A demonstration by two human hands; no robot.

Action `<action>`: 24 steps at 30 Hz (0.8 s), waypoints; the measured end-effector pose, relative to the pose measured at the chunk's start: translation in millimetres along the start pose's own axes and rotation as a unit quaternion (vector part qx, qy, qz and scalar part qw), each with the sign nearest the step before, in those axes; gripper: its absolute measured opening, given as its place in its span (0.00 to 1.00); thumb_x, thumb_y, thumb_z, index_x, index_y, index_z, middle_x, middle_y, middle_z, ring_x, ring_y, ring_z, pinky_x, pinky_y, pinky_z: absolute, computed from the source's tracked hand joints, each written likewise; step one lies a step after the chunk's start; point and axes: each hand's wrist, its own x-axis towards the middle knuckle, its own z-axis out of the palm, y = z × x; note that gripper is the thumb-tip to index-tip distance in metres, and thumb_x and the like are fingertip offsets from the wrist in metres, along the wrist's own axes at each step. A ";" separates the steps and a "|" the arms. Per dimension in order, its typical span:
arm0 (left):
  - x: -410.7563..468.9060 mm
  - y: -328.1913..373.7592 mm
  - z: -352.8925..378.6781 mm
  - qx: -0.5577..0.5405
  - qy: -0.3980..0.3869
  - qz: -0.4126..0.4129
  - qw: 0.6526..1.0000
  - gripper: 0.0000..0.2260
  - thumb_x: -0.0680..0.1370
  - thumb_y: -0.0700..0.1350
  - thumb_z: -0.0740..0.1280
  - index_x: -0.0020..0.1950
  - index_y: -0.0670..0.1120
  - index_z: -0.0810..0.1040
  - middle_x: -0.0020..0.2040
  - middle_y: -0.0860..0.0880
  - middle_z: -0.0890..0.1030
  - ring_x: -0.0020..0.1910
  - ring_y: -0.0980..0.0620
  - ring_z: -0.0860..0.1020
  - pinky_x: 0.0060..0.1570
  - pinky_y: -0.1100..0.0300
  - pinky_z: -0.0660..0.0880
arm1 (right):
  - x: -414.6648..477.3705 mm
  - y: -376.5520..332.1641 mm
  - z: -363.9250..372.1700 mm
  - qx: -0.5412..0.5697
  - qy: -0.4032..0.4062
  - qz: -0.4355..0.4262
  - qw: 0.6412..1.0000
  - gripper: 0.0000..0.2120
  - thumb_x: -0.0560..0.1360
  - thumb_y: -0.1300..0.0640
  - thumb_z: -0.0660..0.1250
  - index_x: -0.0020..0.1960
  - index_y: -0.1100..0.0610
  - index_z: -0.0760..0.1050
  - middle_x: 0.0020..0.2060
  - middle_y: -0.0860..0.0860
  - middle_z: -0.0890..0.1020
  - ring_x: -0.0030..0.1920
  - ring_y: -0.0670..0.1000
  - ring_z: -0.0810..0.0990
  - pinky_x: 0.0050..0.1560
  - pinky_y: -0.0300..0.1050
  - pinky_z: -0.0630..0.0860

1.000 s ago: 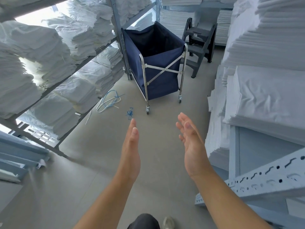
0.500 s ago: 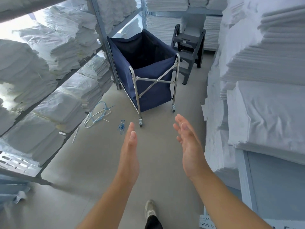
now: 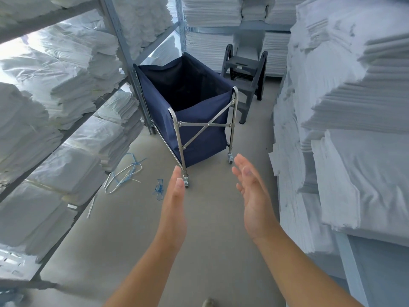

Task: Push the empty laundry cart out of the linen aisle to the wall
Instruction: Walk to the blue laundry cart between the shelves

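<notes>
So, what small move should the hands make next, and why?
Probably reach forward and take the cart's near steel posts, one in each hand. Both the left hand and the right hand are open, palms facing each other, and not yet touching the cart, whose blue bag looks empty.

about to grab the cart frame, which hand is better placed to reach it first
Left, marginally. The left hand lines up below the laundry cart's near-left post, while the right hand sits just outside the near-right post. Both hands are open and touch nothing yet.
</notes>
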 end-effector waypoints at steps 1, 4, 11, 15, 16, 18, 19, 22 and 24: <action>6.2 0.4 0.3 0.001 -0.002 0.001 1.000 0.39 0.69 0.72 0.56 0.77 0.59 0.59 0.74 0.69 0.62 0.72 0.73 0.59 0.78 0.55 0.53 | 6.5 0.1 0.8 -0.001 0.000 -0.002 1.000 0.38 0.61 0.18 0.63 0.67 0.31 0.71 0.70 0.31 0.72 0.73 0.36 0.66 0.78 0.54 0.56; 28.4 1.1 3.5 0.000 -0.006 -0.003 1.000 0.40 0.68 0.72 0.56 0.78 0.58 0.59 0.75 0.68 0.62 0.73 0.72 0.59 0.77 0.56 0.53 | 28.5 0.4 1.8 0.005 0.004 -0.003 1.000 0.38 0.61 0.18 0.63 0.67 0.32 0.71 0.70 0.32 0.72 0.73 0.37 0.66 0.78 0.54 0.56; 88.5 -0.7 19.3 0.000 0.003 0.003 1.000 0.38 0.70 0.70 0.55 0.78 0.58 0.59 0.72 0.72 0.63 0.71 0.73 0.60 0.70 0.66 0.58 | 89.7 2.2 -5.5 0.019 0.002 0.000 1.000 0.35 0.60 0.19 0.64 0.64 0.29 0.73 0.70 0.33 0.73 0.72 0.36 0.67 0.77 0.51 0.57; 127.4 0.8 36.6 0.000 0.016 0.000 1.000 0.36 0.70 0.70 0.56 0.77 0.59 0.60 0.71 0.73 0.64 0.71 0.74 0.60 0.69 0.66 0.58 | 132.1 0.6 -16.9 0.028 0.001 0.000 1.000 0.35 0.60 0.19 0.64 0.64 0.29 0.73 0.69 0.32 0.73 0.70 0.34 0.69 0.74 0.46 0.59; 136.7 1.9 42.2 -0.003 0.018 -0.002 1.000 0.36 0.70 0.70 0.56 0.77 0.60 0.60 0.72 0.72 0.63 0.71 0.75 0.60 0.70 0.66 0.57 | 142.9 -0.1 -19.8 0.030 -0.001 0.000 1.000 0.36 0.59 0.19 0.64 0.65 0.30 0.73 0.69 0.31 0.73 0.70 0.34 0.70 0.74 0.45 0.60; 153.4 5.0 54.2 -0.006 0.025 -0.005 1.000 0.35 0.69 0.70 0.56 0.75 0.62 0.60 0.73 0.71 0.63 0.70 0.75 0.60 0.69 0.67 0.58 | 164.1 -2.3 -25.3 0.032 -0.008 -0.001 0.999 0.39 0.59 0.18 0.64 0.66 0.32 0.72 0.68 0.30 0.74 0.70 0.34 0.70 0.73 0.44 0.60; 161.4 6.5 60.5 -0.008 0.028 -0.007 1.000 0.35 0.69 0.71 0.55 0.74 0.63 0.60 0.73 0.70 0.63 0.70 0.75 0.60 0.67 0.69 0.58 | 174.8 -3.7 -28.4 0.032 -0.011 -0.002 0.999 0.40 0.59 0.18 0.64 0.67 0.33 0.71 0.68 0.30 0.74 0.69 0.33 0.70 0.73 0.43 0.61; 183.1 9.4 77.7 -0.013 0.034 -0.009 0.999 0.36 0.68 0.72 0.54 0.75 0.61 0.60 0.74 0.69 0.63 0.72 0.74 0.59 0.63 0.71 0.60 | 204.1 -8.5 -39.3 0.032 -0.020 -0.003 0.999 0.40 0.61 0.19 0.63 0.69 0.35 0.71 0.68 0.30 0.74 0.69 0.33 0.70 0.71 0.42 0.61; 196.8 10.3 88.3 -0.015 0.041 -0.011 0.999 0.37 0.68 0.72 0.54 0.75 0.61 0.60 0.74 0.68 0.63 0.72 0.73 0.59 0.63 0.71 0.60 | 221.5 -10.7 -46.9 0.030 -0.025 -0.001 0.999 0.34 0.65 0.23 0.63 0.68 0.34 0.71 0.68 0.31 0.74 0.68 0.33 0.71 0.72 0.42 0.62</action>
